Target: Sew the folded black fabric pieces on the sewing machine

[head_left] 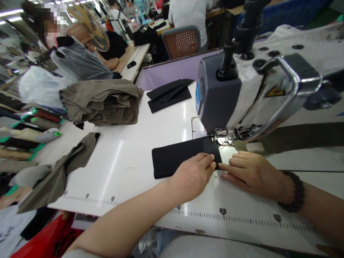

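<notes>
A folded black cloth piece [172, 157] lies flat on the white sewing table [129, 186], its right end at the presser foot [224, 141] of the sewing machine [219, 93]. My left hand [195, 175] rests on the cloth near its right end, fingers bent and pressed together on the fabric. Just right of it is my right hand [249, 173], its index fingertip touching the cloth's right edge and its other fingers partly curled. A dark beaded bracelet [294, 191] circles my right wrist.
A stack of brown cloth pieces [104, 102] and another folded black piece [170, 94] lie farther back. Thread spools [40, 123] and a loose brown piece [57, 175] are at the left. Behind the table, a person [188, 14] sits on a chair [181, 43].
</notes>
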`<state>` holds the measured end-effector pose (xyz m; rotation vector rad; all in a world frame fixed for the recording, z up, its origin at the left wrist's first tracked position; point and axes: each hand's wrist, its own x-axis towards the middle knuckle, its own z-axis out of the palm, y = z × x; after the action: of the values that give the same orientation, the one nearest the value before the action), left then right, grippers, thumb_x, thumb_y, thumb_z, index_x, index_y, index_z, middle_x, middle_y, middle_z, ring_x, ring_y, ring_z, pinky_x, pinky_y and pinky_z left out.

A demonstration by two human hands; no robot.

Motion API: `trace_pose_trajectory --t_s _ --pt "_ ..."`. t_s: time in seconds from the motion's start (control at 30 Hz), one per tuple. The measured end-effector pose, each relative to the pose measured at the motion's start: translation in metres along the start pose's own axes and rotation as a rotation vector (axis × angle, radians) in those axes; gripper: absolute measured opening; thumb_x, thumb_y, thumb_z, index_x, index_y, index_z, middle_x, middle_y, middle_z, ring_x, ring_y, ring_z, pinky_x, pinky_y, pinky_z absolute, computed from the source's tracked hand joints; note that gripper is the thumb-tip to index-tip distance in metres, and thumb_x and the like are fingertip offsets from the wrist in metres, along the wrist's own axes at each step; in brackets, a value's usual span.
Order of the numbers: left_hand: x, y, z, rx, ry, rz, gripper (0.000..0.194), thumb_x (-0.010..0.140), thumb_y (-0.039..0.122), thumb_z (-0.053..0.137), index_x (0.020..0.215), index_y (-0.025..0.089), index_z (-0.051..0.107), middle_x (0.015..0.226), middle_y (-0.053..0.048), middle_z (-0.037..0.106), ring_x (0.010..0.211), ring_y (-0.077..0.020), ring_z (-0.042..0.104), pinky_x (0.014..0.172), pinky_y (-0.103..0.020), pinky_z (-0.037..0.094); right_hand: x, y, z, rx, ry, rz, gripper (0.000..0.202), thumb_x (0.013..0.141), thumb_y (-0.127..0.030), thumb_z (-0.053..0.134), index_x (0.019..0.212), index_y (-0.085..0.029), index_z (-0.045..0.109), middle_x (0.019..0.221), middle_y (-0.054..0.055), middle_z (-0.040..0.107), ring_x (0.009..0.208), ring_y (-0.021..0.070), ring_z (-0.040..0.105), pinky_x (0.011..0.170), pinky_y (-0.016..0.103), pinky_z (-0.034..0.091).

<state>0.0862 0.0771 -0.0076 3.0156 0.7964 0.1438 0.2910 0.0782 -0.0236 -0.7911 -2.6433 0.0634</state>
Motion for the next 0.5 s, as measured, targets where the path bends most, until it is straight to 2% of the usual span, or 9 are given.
trace_pose_trajectory --t_s 0.23,0.5 --pt "0.006 -0.013 0.001 -0.032 -0.001 -0.061 0.022 0.088 0.014 0.044 0.105 0.005 0.056 0.116 -0.014 0.056 0.106 -0.0192 0.052 0.093 -0.03 0.045 0.001 0.005 0.006 -0.055 -0.02 0.087 0.033 0.091 -0.033 0.038 0.09 -0.015 0.065 0.059 0.002 0.054 0.057 0.0128 0.048 0.055 0.027 0.033" --pt "0.015 -0.031 0.003 -0.078 0.005 -0.086 0.022 0.084 0.014 0.052 0.105 0.007 0.056 0.114 -0.013 0.056 0.108 -0.0205 0.05 0.092 -0.03 0.046 0.002 0.012 0.016 -0.028 -0.029 0.202 0.032 0.09 -0.033 0.04 0.103 -0.014 0.061 0.07 0.005 0.06 0.066 0.0145 0.054 0.064 0.028 0.038"
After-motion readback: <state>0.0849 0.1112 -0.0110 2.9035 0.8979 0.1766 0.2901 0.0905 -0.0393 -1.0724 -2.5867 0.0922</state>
